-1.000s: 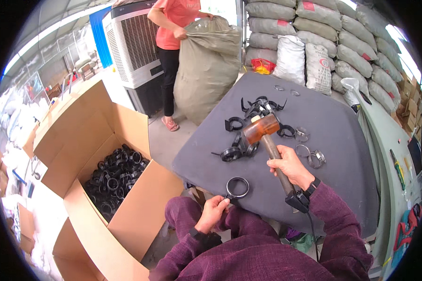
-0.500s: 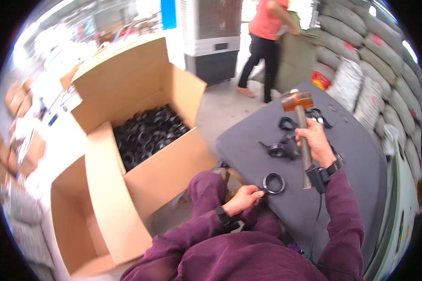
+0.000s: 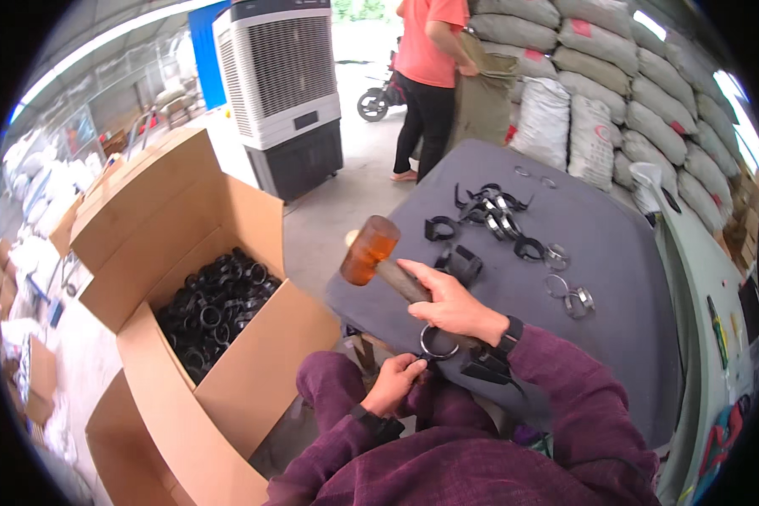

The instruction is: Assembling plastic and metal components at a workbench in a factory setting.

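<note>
My left hand (image 3: 392,384) pinches the tab of a black ring clamp (image 3: 423,342) at the near edge of the grey-covered table (image 3: 603,363). Wrapped round the wooden handle of a mallet (image 3: 369,251) is my right hand (image 3: 462,309). The mallet's amber, translucent head points up and left, beyond the ring and apart from it. Part of the ring's far side lies close below my right hand. Farther up the table sits a loose group of black ring clamps (image 3: 496,211). Several silvery metal rings (image 3: 578,302) lie to the right of my right hand.
On the left stands an open cardboard box (image 3: 257,371) full of black rings (image 3: 215,308). An air cooler (image 3: 287,93) stands beyond it. A person in a coral shirt (image 3: 430,51) handles a large sack at the back. Stuffed sacks (image 3: 599,51) are stacked at the far right.
My right hand has brought the mallet left and closer to the ring, its head now tilted left. My left hand still pinches the ring's tab. The whole view has shifted.
</note>
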`<state>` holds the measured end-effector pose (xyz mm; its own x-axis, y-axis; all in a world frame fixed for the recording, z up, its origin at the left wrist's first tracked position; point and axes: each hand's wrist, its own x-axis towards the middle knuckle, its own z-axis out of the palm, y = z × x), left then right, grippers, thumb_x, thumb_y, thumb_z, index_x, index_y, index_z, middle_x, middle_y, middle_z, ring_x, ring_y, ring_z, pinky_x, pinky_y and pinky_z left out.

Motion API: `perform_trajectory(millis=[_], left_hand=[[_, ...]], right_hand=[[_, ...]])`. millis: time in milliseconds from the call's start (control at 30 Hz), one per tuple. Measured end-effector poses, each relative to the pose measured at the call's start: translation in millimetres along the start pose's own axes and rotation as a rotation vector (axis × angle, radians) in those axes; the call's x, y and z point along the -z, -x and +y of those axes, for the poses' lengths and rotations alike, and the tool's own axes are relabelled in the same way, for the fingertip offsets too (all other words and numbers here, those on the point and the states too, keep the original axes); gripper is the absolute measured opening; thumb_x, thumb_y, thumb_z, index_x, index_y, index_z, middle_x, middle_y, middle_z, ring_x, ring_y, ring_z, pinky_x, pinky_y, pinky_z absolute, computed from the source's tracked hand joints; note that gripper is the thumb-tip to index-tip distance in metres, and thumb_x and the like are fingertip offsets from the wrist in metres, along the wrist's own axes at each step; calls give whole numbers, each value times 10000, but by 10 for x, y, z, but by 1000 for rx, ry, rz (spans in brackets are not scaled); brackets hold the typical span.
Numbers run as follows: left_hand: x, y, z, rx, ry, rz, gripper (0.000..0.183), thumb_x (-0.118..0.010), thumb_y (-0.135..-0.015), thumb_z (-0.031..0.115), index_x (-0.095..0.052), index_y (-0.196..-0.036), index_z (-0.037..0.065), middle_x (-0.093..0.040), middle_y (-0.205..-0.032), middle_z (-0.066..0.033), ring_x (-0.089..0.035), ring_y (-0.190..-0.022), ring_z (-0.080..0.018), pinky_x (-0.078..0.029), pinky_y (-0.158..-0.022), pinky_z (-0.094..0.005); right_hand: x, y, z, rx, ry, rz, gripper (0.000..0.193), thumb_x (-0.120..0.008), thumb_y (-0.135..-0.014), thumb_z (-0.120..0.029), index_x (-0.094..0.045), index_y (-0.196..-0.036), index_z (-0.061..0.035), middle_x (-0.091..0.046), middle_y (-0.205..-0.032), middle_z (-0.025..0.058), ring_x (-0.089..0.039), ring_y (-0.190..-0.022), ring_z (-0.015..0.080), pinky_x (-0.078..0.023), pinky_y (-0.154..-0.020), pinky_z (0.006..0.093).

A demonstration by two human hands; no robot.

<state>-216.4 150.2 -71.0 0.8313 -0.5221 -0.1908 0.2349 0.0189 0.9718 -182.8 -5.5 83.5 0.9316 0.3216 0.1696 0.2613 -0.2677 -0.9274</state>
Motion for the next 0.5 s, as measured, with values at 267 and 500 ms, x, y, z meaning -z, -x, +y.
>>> perform_trajectory(millis=[267, 500], left_hand=[[-6, -44, -29, -9, 84, -29, 199, -574, -940, 142, -601, -801, 2, -592, -698, -12, -514, -630, -77, -410, -586, -234], [23, -75, -43, -38, 11, -30, 223, -576, -941, 192, -604, -813, 12, -602, -705, -8, -542, -650, -89, -430, -604, -241]], right_hand=[[744, 974, 57, -240, 31, 425, 745, -574, -781, 6, -299, -1468, -81, -565, -984, 36, -519, -617, 63, -453, -511, 226], [735, 1125, 55, -256, 39, 422, 737, -572, -785, 9, -303, -1465, -86, -561, -971, 39, -525, -636, 71, -458, -515, 230]])
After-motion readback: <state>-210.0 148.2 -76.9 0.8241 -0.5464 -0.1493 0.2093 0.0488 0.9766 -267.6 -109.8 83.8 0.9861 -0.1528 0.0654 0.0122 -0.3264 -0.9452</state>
